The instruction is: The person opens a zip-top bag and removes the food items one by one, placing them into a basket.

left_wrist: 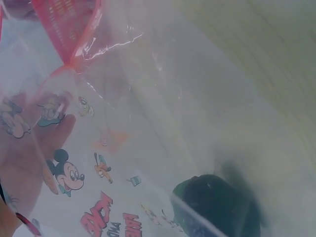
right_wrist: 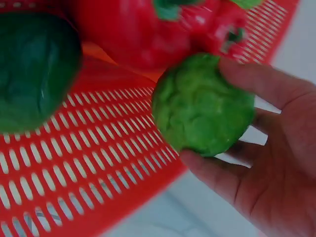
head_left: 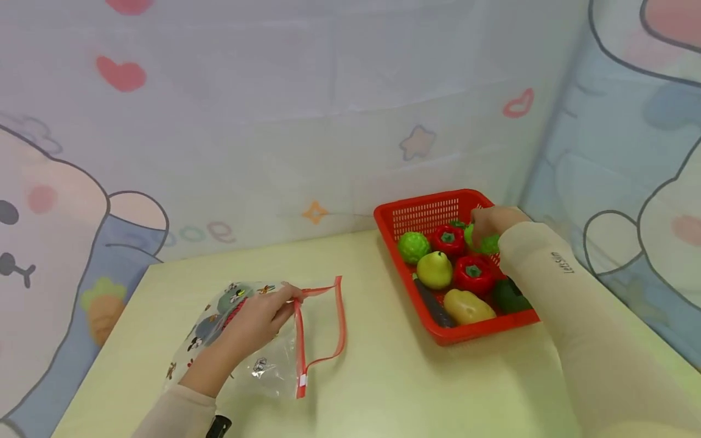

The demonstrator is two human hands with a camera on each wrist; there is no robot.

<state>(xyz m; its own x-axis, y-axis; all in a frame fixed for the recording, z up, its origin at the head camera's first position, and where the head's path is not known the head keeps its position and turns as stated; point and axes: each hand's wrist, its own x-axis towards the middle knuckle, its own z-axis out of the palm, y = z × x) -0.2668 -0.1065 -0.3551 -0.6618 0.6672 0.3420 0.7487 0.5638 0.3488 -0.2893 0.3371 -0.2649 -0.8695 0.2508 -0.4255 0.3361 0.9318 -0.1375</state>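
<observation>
My left hand (head_left: 254,325) pinches the red zip edge of a clear zip bag (head_left: 268,365) printed with cartoon figures. The bag lies on the table, its mouth spread open to the right. Through its film in the left wrist view, a dark green rounded thing (left_wrist: 217,210) shows; its kind is unclear. Over the far right of a red basket (head_left: 402,258), my right hand (head_left: 495,222) holds a toy green bumpy custard apple (right_wrist: 202,106) between thumb and fingers. Beside that fruit are red bell peppers (right_wrist: 133,34) and a dark green rounded piece (right_wrist: 37,71).
Also in the basket lie another bumpy green fruit (head_left: 413,247), a pear (head_left: 435,271), a potato (head_left: 468,306) and a dark eggplant (head_left: 434,303). A cloth wall with cartoon prints borders the pale table (head_left: 378,389) behind and at the right.
</observation>
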